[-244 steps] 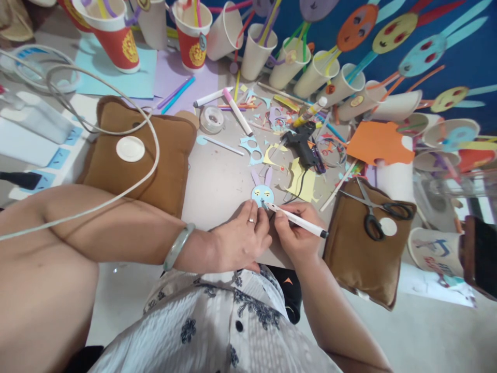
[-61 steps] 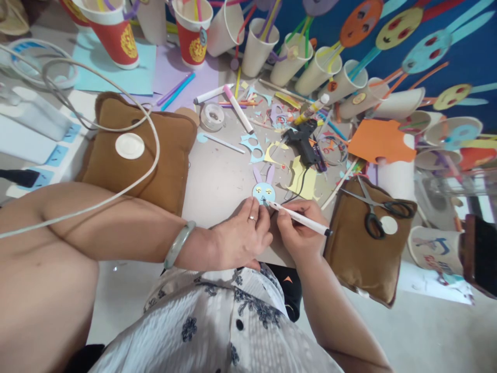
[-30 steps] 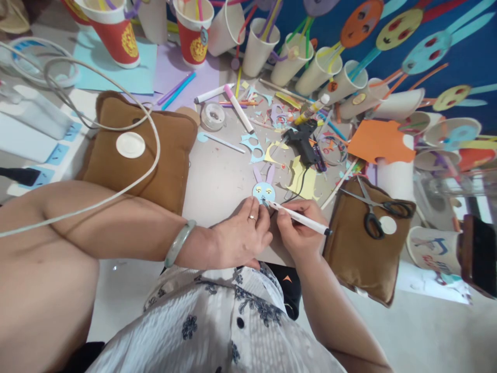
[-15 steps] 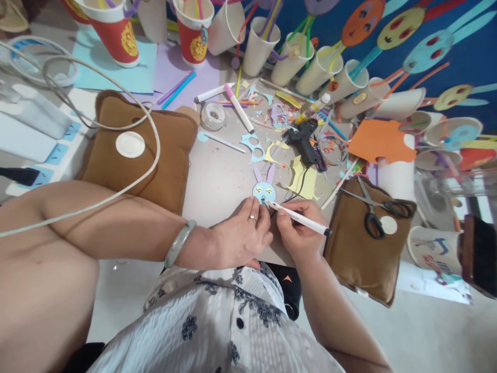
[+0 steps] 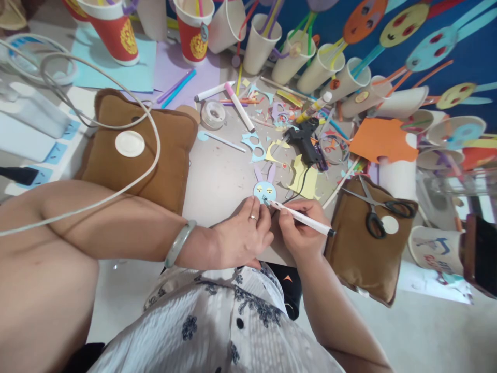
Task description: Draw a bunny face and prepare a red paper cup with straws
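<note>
A light blue paper rabbit face [image 5: 264, 189] with purple ears and yellow eyelids lies on the table in front of me. The fingers of my left hand [image 5: 243, 235], closed together, press its lower edge against the table. A white marker [image 5: 308, 221] with a black end is gripped in my right hand [image 5: 305, 238]. Its tip touches the face just below the eyes, where dark lines for nose and mouth show. My left fingers partly cover the bottom of the face.
Coloured paper scraps [image 5: 277, 116], a black glue gun [image 5: 305, 142] and a tape roll [image 5: 213, 115] lie behind the face. Scissors [image 5: 373, 207] rest on the right brown cushion [image 5: 361, 264]; another cushion [image 5: 155, 150] is left. Paper cups [image 5: 262, 44] line the back.
The marker tip has shifted very slightly right on the face, and the dark lines there look a little longer. My left hand stays in place.
</note>
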Demonstrator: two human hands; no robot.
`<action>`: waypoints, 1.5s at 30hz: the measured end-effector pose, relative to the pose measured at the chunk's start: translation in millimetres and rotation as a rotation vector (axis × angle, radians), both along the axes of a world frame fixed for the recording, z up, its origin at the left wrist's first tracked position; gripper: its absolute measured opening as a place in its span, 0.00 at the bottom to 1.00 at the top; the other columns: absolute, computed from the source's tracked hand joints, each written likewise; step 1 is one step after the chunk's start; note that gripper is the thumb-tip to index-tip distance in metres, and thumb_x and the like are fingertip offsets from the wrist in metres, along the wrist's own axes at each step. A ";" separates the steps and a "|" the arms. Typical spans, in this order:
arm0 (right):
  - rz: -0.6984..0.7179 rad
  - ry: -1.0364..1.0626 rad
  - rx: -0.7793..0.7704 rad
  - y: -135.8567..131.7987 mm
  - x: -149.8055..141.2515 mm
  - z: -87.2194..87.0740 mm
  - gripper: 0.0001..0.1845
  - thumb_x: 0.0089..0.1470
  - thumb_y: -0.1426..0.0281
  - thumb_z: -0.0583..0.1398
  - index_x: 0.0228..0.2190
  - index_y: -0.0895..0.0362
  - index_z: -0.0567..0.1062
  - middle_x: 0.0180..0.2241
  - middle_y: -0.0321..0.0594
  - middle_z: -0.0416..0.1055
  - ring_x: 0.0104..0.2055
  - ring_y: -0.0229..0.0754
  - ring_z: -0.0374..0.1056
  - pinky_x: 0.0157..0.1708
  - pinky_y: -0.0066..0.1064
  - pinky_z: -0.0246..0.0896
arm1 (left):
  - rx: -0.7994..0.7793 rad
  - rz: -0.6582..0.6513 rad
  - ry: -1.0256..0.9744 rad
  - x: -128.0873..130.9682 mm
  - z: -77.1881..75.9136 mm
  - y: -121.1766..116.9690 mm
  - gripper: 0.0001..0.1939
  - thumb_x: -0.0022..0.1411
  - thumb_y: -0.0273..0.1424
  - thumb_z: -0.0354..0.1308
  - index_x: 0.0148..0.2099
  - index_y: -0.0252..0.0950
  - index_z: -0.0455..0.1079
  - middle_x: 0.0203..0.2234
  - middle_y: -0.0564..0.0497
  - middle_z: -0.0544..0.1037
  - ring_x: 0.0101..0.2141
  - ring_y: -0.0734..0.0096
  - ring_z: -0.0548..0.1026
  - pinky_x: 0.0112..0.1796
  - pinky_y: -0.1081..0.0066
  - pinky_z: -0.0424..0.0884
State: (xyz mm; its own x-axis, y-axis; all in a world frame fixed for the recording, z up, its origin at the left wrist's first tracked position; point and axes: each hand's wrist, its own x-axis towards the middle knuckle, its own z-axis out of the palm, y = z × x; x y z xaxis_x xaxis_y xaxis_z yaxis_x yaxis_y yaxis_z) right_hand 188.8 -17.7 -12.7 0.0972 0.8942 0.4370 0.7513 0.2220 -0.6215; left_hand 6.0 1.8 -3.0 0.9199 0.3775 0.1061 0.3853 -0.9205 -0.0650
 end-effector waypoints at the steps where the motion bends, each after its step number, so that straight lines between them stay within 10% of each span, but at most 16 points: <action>1: 0.008 -0.006 -0.002 0.3 -0.2 0.5 0.04 0.56 0.68 0.64 0.31 0.53 0.73 0.25 0.34 0.76 0.26 0.39 0.72 0.26 0.31 0.67 | 0.002 0.001 0.001 0.0 0.1 0.0 0.41 0.58 0.62 0.57 0.53 0.28 0.74 0.56 0.24 0.74 0.56 0.27 0.73 0.57 0.41 0.61; 45: -0.050 -0.002 -0.042 -0.3 -0.7 -0.3 0.06 0.55 0.65 0.64 0.30 0.53 0.73 0.25 0.36 0.76 0.26 0.41 0.72 0.27 0.33 0.69 | -0.005 -0.011 0.006 -1.0 2.2 1.0 0.41 0.58 0.62 0.57 0.53 0.27 0.74 0.56 0.24 0.74 0.56 0.30 0.74 0.57 0.40 0.62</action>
State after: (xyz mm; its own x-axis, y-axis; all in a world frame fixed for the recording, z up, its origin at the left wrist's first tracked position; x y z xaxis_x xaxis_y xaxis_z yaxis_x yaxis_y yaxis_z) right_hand 188.1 -18.0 -13.0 0.1411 0.9057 0.3998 0.7623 0.1582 -0.6276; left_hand 4.9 2.8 -0.7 0.9247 0.3677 0.0984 0.3745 -0.9251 -0.0622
